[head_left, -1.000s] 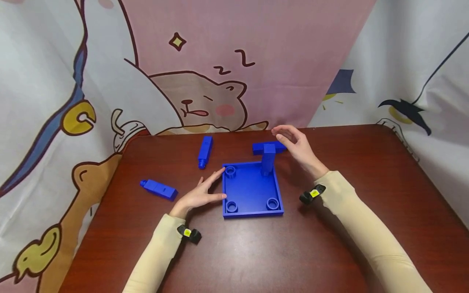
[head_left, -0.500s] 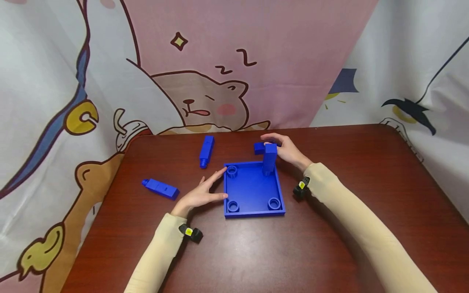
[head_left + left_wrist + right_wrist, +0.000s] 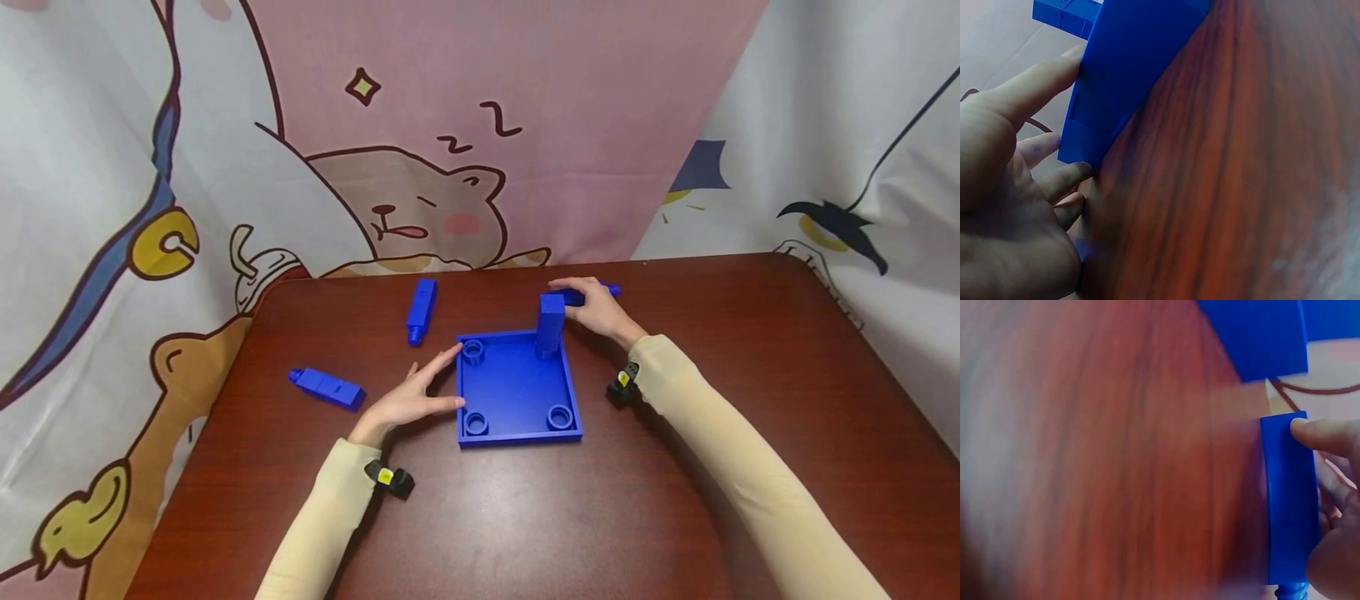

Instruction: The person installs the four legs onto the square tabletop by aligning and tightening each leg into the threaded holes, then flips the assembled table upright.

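Note:
A shallow blue square base [image 3: 513, 387] with raised edges lies on the table, a ringed round socket at three of its corners. From its back right corner rises an upright blue leg [image 3: 551, 321]. My left hand [image 3: 408, 407] touches the base's left edge, thumb and fingers spread straight. Just behind the upright leg, my right hand [image 3: 598, 312] grips another blue square leg [image 3: 1291, 500] with a threaded end. In the right wrist view the thumb lies on that leg's near face, with the fingers curled behind it.
Two loose blue legs with threaded ends lie left of the base, one beside my left wrist [image 3: 327, 388] and one farther back [image 3: 422, 310]. The brown wooden table [image 3: 525, 525] ends at a printed cloth [image 3: 600, 125] hanging behind it.
My right hand has come down and left onto the leg behind the base and taken hold of it. That leg has shifted right, its threaded end now showing. The left hand stays in place.

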A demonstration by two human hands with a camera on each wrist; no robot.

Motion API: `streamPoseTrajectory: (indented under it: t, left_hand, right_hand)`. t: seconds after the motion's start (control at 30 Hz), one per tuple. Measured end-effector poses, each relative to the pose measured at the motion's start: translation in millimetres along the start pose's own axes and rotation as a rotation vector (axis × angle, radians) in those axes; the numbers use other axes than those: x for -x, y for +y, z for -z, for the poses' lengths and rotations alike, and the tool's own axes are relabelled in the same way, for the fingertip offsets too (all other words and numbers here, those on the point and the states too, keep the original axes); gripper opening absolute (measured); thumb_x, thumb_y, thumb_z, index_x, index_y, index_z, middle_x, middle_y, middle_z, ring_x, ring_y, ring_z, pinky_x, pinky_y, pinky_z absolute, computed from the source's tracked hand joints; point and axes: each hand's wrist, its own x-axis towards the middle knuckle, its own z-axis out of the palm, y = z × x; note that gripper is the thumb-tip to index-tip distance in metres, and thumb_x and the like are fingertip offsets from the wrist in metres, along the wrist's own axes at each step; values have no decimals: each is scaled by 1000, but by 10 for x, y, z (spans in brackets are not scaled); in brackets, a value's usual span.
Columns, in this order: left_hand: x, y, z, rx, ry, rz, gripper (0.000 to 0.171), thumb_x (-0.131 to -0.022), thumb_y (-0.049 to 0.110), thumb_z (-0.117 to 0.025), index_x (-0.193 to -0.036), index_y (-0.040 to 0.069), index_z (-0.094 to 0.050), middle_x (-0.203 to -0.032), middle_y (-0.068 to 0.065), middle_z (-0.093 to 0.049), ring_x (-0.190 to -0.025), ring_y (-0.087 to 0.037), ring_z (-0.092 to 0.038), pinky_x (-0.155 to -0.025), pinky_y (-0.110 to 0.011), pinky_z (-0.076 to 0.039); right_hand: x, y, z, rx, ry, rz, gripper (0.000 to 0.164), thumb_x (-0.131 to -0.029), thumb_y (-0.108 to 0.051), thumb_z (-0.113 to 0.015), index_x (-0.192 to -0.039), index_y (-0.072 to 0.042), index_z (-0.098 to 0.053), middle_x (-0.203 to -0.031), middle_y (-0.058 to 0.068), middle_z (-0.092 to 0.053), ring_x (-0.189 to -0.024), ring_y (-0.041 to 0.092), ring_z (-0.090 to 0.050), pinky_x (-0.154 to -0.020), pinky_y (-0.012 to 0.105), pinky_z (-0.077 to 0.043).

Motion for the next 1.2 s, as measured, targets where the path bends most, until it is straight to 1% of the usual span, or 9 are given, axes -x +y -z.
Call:
streamPoseTrajectory:
  t: [0.13, 0.2, 0.43, 0.53, 0.63, 0.77, 0.97, 1.13, 1.2]
  left_hand:
    - [39, 127, 20, 21, 2, -5, 79, -90, 10, -68, -152, 0, -20, -156, -21, -21, -142, -38, -16, -107, -64, 9]
    - [22, 31, -2, 17, 8, -13, 80, -90, 14, -68, -154, 4, -20, -157, -18, -21, -143, -35, -16, -107, -63, 10]
    - [-8, -92, -22, -1, 13, -4, 82, -90, 15, -69, -154, 6, -18, -157, -16, -19, -144, -33, -15, -107, -61, 12]
    - [-54, -253, -51, -7, 21, -15, 84, -89, 20, -70, -155, 12, -18, -158, -11, -20, -144, -31, -16, -108, -60, 13]
    - [-61, -277, -51, -2, 19, -17, 85, -89, 23, -71, -156, 16, -20, -158, -9, -21, -144, -28, -17, -108, -59, 12]
    - [-63, -279, -51, -7, 10, -10, 85, -89, 27, -71, -156, 19, -20, -158, -7, -21, -144, -26, -16, -109, -58, 11]
    - [-55, -272, -48, -5, 9, -2, 85, -89, 26, -71, -156, 20, -19, -159, -6, -20, -144, -25, -15, -109, -57, 12]
    - [-52, -258, -55, -13, 20, -10, 84, -89, 23, -70, -156, 16, -19, -158, -8, -20, -144, -27, -16, -109, -59, 12]
    - [-39, -191, -50, -10, 20, -14, 83, -90, 19, -70, -155, 11, -19, -158, -12, -20, -144, -30, -16, -108, -60, 11]
  right_hand:
    - [59, 64, 56, 61, 46, 9, 43, -87, -3, -69, -129, -5, -61, -130, 17, -57, -122, 38, -39, -104, 58, -21]
    - [83, 86, 81, 59, 50, 8, 42, -87, -4, -69, -128, -5, -62, -130, 17, -57, -122, 37, -39, -103, 58, -22]
    - [118, 59, 179, -70, 70, 5, 39, -92, -6, -66, -130, -3, -60, -133, 17, -54, -125, 37, -42, -103, 55, -32]
    - [130, 30, 221, -83, 88, 3, 39, -92, -5, -65, -131, -3, -60, -133, 17, -53, -124, 37, -45, -102, 55, -36]
    - [152, -17, 279, -110, 118, 8, 38, -92, -4, -65, -129, -2, -60, -130, 17, -55, -119, 35, -50, -99, 53, -40]
    - [231, -124, 397, -209, 142, -2, 37, -92, -5, -65, -128, 0, -60, -127, 17, -58, -117, 33, -54, -100, 48, -41]
    - [437, -320, 584, -243, 93, -25, 40, -94, -15, -64, -132, -3, -58, -129, 13, -58, -118, 29, -54, -93, 30, -46]
    - [583, -441, 685, -212, 21, -23, 40, -93, -19, -66, -131, -8, -59, -128, 8, -59, -115, 22, -54, -92, 30, -45]
    - [637, -485, 718, -209, -14, -18, 40, -93, -18, -67, -131, -9, -59, -126, 8, -60, -113, 21, -54, -91, 30, -46]
